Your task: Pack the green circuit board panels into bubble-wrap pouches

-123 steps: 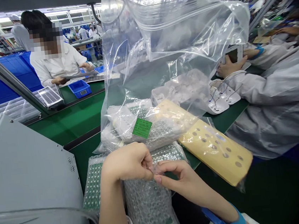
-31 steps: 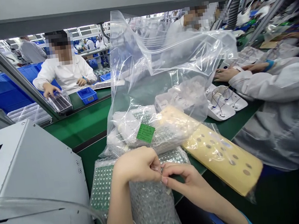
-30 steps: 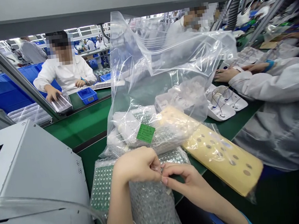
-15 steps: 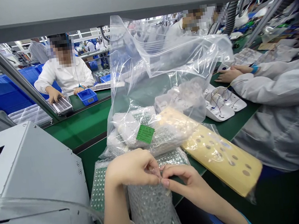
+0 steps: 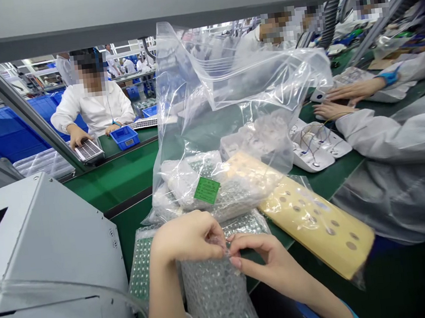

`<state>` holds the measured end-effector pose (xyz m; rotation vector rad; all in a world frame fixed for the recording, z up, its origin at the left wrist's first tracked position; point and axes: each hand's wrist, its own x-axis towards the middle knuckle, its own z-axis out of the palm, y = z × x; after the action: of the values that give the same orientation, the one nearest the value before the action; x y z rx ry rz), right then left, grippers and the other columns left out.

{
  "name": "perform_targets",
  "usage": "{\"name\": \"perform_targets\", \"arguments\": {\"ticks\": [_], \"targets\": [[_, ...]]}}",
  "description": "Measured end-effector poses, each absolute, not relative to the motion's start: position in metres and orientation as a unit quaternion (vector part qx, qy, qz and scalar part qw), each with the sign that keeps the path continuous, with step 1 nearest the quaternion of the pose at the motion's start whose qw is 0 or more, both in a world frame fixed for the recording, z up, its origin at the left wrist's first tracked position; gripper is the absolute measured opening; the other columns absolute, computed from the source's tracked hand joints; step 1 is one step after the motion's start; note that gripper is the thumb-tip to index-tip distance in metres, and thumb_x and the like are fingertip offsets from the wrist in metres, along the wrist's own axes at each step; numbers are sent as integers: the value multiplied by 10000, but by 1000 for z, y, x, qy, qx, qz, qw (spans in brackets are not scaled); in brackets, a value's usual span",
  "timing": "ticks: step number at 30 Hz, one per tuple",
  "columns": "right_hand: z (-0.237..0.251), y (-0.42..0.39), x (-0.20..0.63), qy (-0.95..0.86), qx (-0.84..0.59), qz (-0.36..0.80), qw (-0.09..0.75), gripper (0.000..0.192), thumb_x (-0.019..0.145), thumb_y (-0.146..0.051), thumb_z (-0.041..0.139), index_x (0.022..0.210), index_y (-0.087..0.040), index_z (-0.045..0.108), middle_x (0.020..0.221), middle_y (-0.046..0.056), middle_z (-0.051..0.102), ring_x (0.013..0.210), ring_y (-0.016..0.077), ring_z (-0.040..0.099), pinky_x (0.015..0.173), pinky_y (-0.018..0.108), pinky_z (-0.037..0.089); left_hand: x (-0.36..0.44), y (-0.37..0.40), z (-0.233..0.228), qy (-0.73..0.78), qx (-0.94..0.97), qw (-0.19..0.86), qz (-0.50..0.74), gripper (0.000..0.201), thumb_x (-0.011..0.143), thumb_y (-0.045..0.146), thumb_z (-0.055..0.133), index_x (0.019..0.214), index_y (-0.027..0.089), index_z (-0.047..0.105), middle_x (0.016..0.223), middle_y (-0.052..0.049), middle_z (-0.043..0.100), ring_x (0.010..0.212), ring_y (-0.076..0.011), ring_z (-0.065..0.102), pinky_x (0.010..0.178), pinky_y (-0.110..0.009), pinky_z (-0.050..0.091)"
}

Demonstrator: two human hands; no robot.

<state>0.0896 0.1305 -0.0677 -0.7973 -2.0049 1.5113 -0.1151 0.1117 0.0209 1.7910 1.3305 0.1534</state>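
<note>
A bubble wrap bag [image 5: 215, 295] lies below my hands, with something green showing through near its bottom. My left hand [image 5: 192, 237] bends over its upper end, fingers pinched on the clear plastic. Facing it, my right hand [image 5: 261, 257] pinches the same plastic edge between thumb and fingertips, close to the left thumb. Green circuit boards in bubble wrap [image 5: 144, 267] lie to the left under my wrist. Just beyond my hands stands a large clear zip bag [image 5: 186, 126] holding wrapped boards, with a green label [image 5: 207, 190] on it.
A yellow sheet with round holes [image 5: 317, 219] in clear plastic lies at the right on the green table [image 5: 321, 183]. White housings with wires [image 5: 313, 146] sit beyond it, near a co-worker's hands [image 5: 353, 93]. A grey machine [image 5: 56, 266] stands left. Another person [image 5: 96, 105] sits across.
My hands stay almost in place; the right thumb has lifted slightly from the left fingertips. At the right, a co-worker's sleeve has shifted, and another hand with a blue wristband has appeared.
</note>
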Motion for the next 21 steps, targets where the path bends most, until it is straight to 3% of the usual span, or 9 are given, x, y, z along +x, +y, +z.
{"name": "perform_targets", "arguments": {"ticks": [3, 8, 21], "targets": [[-67, 131, 90, -742, -297, 550, 241, 172, 826, -353, 678, 810, -183, 697, 791, 45, 685, 810, 202, 646, 751, 320, 523, -115, 110, 22, 538, 720, 434, 59, 165, 736, 187, 616, 832, 181, 749, 832, -1, 750, 752, -156, 653, 625, -236, 440], [-64, 132, 91, -763, -284, 540, 214, 241, 854, -358, 647, 685, -187, 670, 715, 31, 650, 814, 202, 637, 739, 313, 508, -116, 109, 23, 538, 716, 440, 61, 143, 740, 183, 619, 814, 173, 741, 828, -11, 747, 758, -161, 653, 649, -240, 456], [-66, 133, 93, -765, -280, 547, 190, 220, 872, -385, 643, 765, -206, 714, 773, 27, 663, 775, 181, 628, 765, 322, 522, -118, 109, 26, 539, 714, 443, 56, 136, 737, 182, 613, 797, 169, 735, 795, -7, 732, 715, -151, 626, 614, -242, 432]]}}
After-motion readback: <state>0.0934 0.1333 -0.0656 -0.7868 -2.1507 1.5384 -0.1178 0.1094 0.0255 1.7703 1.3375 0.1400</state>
